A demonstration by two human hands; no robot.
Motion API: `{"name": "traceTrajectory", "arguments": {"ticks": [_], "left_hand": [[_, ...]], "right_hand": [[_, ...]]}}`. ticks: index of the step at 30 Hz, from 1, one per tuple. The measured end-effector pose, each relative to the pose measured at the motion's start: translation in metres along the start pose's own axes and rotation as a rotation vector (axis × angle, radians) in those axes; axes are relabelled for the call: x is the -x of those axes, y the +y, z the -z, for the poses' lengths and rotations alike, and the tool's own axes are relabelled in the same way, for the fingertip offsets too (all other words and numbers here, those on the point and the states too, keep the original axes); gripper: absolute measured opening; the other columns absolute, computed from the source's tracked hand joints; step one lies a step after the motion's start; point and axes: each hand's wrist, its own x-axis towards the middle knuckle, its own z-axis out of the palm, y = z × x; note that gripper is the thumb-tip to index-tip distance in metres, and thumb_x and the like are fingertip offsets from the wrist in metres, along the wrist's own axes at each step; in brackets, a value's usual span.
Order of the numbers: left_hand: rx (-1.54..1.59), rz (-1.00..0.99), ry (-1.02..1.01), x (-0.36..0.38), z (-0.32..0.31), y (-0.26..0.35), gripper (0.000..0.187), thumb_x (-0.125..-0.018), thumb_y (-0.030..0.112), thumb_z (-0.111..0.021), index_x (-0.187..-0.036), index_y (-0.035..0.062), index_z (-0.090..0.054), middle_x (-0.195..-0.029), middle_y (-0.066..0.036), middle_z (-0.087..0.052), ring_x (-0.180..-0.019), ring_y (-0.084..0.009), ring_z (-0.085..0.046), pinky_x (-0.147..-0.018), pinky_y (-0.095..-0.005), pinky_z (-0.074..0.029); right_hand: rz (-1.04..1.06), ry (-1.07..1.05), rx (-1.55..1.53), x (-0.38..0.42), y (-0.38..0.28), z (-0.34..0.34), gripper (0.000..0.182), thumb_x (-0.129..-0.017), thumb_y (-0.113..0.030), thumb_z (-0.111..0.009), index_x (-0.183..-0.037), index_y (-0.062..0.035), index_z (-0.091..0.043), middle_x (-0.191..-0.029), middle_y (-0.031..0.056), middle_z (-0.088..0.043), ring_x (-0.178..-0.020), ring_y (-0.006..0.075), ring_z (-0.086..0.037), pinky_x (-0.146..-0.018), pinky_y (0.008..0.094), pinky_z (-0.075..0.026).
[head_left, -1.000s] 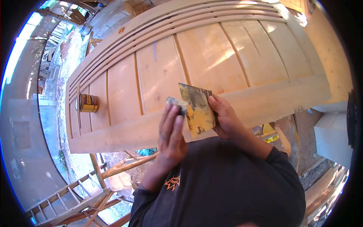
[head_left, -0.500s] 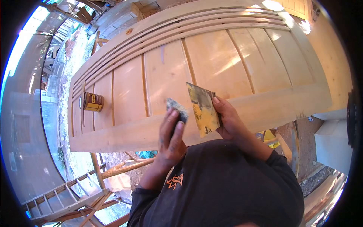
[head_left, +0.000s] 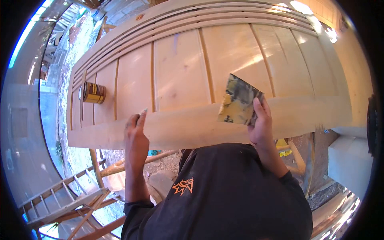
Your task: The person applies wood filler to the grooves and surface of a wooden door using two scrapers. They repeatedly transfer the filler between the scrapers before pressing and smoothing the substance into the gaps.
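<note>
My left hand (head_left: 136, 138) is closed, with its fingers pointing forward over the near rail of a panelled wooden door (head_left: 180, 68). It grips a putty-smeared spreader, mostly hidden behind the fingers, with only a pale edge peeking past the fingertips. My right hand (head_left: 262, 122) holds a flat square putty board (head_left: 240, 100) by its right edge, tilted above the door. Yellow and dark grey smears cover the board's face.
Toward the door's left end stands an open brown and yellow can (head_left: 94, 93), with a thin wooden stick (head_left: 83, 96) against it. A ladder (head_left: 60, 200) lies at lower left by wooden supports. At right is a pale box (head_left: 350, 156).
My left hand has swung left, away from the board, and the spreader has turned mostly out of sight. The board has moved right and up slightly, its face turned more toward me.
</note>
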Motion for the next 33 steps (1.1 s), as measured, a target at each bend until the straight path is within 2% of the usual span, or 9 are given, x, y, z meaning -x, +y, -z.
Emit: {"name": "traceTrajectory", "arguments": {"ticks": [2,4,9,13,25,28,30,31,33], "left_hand": [[0.007,-0.012,-0.098,0.016,-0.031,-0.021,0.059,-0.07,-0.016,-0.05,-0.127,0.0017,-0.057,-0.115,-0.022,-0.057,-0.114,-0.0373,-0.053,-0.099,-0.0415,-0.042],[-0.135,-0.145,-0.002,0.03,-0.056,-0.023,0.058,-0.07,-0.014,-0.051,-0.126,0.0026,-0.058,-0.114,-0.02,-0.057,-0.109,-0.0368,-0.054,-0.097,-0.0431,-0.043],[0.09,0.0,-0.273,0.014,-0.04,-0.041,0.063,-0.071,-0.007,-0.061,-0.131,0.0115,-0.054,-0.125,-0.021,-0.048,-0.12,-0.041,-0.047,-0.101,-0.0471,-0.04],[0.071,-0.26,0.082,0.038,-0.071,-0.064,0.062,-0.069,0.009,-0.073,-0.129,0.0121,-0.056,-0.122,-0.018,-0.05,-0.118,-0.0404,-0.048,-0.1,-0.0511,-0.04],[0.108,-0.322,0.15,0.032,-0.072,-0.077,0.049,-0.074,0.013,-0.072,-0.122,0.0095,-0.062,-0.118,-0.018,-0.055,-0.11,-0.0388,-0.056,-0.094,-0.0465,-0.047],[0.442,-0.249,0.152,0.016,-0.044,-0.084,0.038,-0.081,0.015,-0.071,-0.116,0.0035,-0.063,-0.103,-0.016,-0.063,-0.101,-0.031,-0.063,-0.086,-0.0393,-0.052],[1.078,0.104,0.167,0.003,-0.025,-0.086,0.03,-0.085,0.02,-0.07,-0.105,-0.0017,-0.064,-0.086,-0.011,-0.065,-0.083,-0.0185,-0.065,-0.071,-0.0277,-0.052],[1.343,0.232,-0.002,-0.007,-0.014,-0.1,0.026,-0.085,0.022,-0.071,-0.091,-0.0011,-0.061,-0.077,-0.005,-0.062,-0.072,-0.0096,-0.058,-0.062,-0.0221,-0.045],[1.745,0.248,-0.329,-0.036,-0.014,-0.112,0.025,-0.084,0.022,-0.073,-0.085,0.0013,-0.059,-0.072,-0.001,-0.058,-0.066,-0.007,-0.052,-0.057,-0.021,-0.041]], "right_hand": [[-0.018,-0.004,0.011,0.005,-0.003,0.005,0.032,-0.099,-0.015,-0.045,-0.129,-0.0019,-0.047,-0.119,0.0076,-0.059,-0.109,0.0166,-0.058,-0.094,0.0319,-0.048],[-0.034,0.007,0.002,0.01,-0.003,0.008,0.033,-0.099,-0.014,-0.043,-0.13,-0.0016,-0.047,-0.122,0.009,-0.059,-0.11,0.0186,-0.059,-0.095,0.0331,-0.048],[-0.083,-0.01,0.042,0.02,-0.004,0.006,0.035,-0.099,-0.017,-0.044,-0.131,-0.0023,-0.046,-0.123,0.0087,-0.058,-0.112,0.0196,-0.058,-0.096,0.0347,-0.048],[-0.099,-0.011,0.034,0.016,-0.003,0.004,0.037,-0.099,-0.019,-0.044,-0.133,-0.0026,-0.045,-0.127,0.0084,-0.057,-0.116,0.0197,-0.056,-0.099,0.0359,-0.045],[-0.314,-0.122,0.128,0.0,0.047,-0.037,0.038,-0.099,-0.02,-0.047,-0.131,0.0005,-0.043,-0.122,0.0116,-0.059,-0.108,0.0197,-0.06,-0.093,0.0342,-0.05],[-0.39,-0.236,0.177,-0.011,0.058,-0.061,0.042,-0.099,-0.023,-0.048,-0.131,0.0034,-0.041,-0.12,0.0135,-0.059,-0.107,0.0197,-0.061,-0.092,0.0332,-0.051],[-0.476,-0.317,0.175,-0.02,0.068,-0.082,0.041,-0.099,-0.022,-0.049,-0.13,0.0042,-0.042,-0.119,0.0131,-0.059,-0.105,0.0188,-0.062,-0.091,0.0323,-0.051],[-0.529,-0.362,0.16,-0.026,0.075,-0.095,0.04,-0.098,-0.021,-0.049,-0.129,0.0041,-0.044,-0.118,0.0125,-0.059,-0.105,0.0182,-0.062,-0.091,0.0321,-0.051],[-0.626,-0.44,0.15,-0.031,0.085,-0.127,0.039,-0.098,-0.021,-0.05,-0.128,0.0041,-0.045,-0.116,0.0115,-0.06,-0.104,0.0174,-0.061,-0.091,0.0316,-0.051]]}}
